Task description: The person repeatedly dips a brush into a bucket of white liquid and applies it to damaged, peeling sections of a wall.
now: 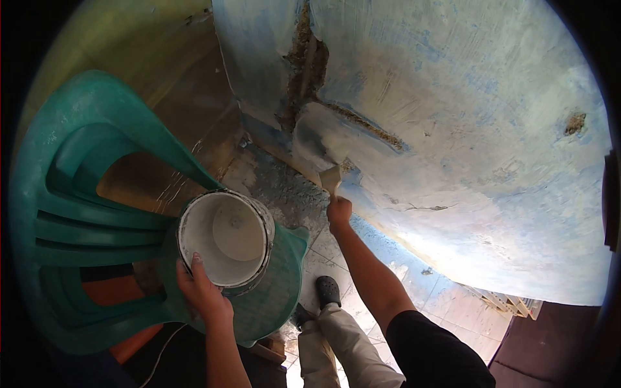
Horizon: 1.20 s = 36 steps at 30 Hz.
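My right hand [339, 213] is closed round the handle of a putty knife [330, 177], its wide blade up against the lower part of the wall [414, 84]. Near the blade, smooth pale filler covers a patch beside a broken, bare spot. With my left hand [204, 288] I grip the near rim of a white bucket [194, 220], thumb over the edge and fingers outside. White residue coats the bucket's inside, and pale material lies at its bottom. The bucket is over the seat of a green plastic chair [275, 304].
A deep crack [307, 61] runs down the wall, with a side groove [365, 123] branching right. Farther right is a small hole [574, 123]. Debris is scattered over the tiled floor [330, 249] along the wall's foot. A pale cable [158, 355] hangs at lower left.
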Available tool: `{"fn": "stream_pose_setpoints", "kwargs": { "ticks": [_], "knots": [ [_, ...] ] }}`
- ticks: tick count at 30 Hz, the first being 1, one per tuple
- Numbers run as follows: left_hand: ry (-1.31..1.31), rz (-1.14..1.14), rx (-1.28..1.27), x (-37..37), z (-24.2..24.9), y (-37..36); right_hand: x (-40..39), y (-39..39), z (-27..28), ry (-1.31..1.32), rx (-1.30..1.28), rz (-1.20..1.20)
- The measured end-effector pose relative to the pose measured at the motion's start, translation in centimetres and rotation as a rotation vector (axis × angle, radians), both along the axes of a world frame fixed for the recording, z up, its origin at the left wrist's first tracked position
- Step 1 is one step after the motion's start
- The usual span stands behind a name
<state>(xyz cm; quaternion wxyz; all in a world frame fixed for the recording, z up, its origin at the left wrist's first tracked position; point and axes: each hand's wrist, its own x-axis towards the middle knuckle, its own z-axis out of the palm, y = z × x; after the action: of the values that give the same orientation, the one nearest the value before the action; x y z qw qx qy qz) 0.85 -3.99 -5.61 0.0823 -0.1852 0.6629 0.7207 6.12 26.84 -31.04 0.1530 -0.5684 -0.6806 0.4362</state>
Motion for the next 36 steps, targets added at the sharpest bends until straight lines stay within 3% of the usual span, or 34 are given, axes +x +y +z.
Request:
{"fn": "stream_pose_setpoints", "kwargs": {
  "ticks": [1, 2, 4, 7, 14, 16, 19, 21, 26, 30, 32, 34, 36],
  "knots": [
    [0.013, 0.008, 0.019, 0.0, -0.1, 0.1, 0.6, -0.5, 0.4, -0.005, 0.159, 0.096],
    [0.024, 0.016, 0.036, -0.1, -0.1, 0.1, 1.0, -0.7, 0.7, -0.001, 0.159, 0.091],
    [0.030, 0.019, 0.033, -0.3, -0.2, 0.1, 1.5, -1.6, 4.1, 0.198, 0.290, 0.153],
    [0.034, 0.010, 0.026, -0.1, -0.2, 0.2, 1.4, -1.6, 8.1, 0.270, 0.324, 0.039],
    [0.044, -0.001, 0.023, 0.0, -0.3, 0.1, -0.6, 0.2, 0.1, 0.330, 0.261, 0.015],
    [0.051, -0.003, 0.027, -0.1, -0.3, 0.1, -1.0, -1.1, 0.1, 0.468, -0.672, -0.225],
    [0.053, 0.009, 0.041, -0.1, -0.1, 0.4, -0.8, -2.8, 3.0, 0.618, -0.734, -0.202],
    [0.040, 0.019, 0.043, -0.1, -0.1, 0.3, -0.3, -3.5, 6.0, 0.663, -0.613, -0.160],
    [0.064, 0.013, 0.038, 0.0, -0.3, 0.2, 1.4, -1.4, 6.9, 0.857, -0.289, -0.164],
    [0.057, 0.023, 0.038, 0.0, -0.4, -0.1, 1.4, -1.1, 5.4, 0.762, -0.583, -0.212],
    [0.067, 0.004, 0.041, -0.1, -0.7, -0.3, 0.7, -1.9, 5.9, 0.568, -0.799, -0.343],
    [0.073, 0.004, 0.045, 0.0, -0.8, -0.2, 0.6, -2.6, 6.3, 0.571, -0.780, -0.275],
    [0.081, 0.009, 0.042, -0.1, -0.5, -0.1, 0.1, -2.9, 7.2, 0.488, -0.304, 0.009]
  ]
}}
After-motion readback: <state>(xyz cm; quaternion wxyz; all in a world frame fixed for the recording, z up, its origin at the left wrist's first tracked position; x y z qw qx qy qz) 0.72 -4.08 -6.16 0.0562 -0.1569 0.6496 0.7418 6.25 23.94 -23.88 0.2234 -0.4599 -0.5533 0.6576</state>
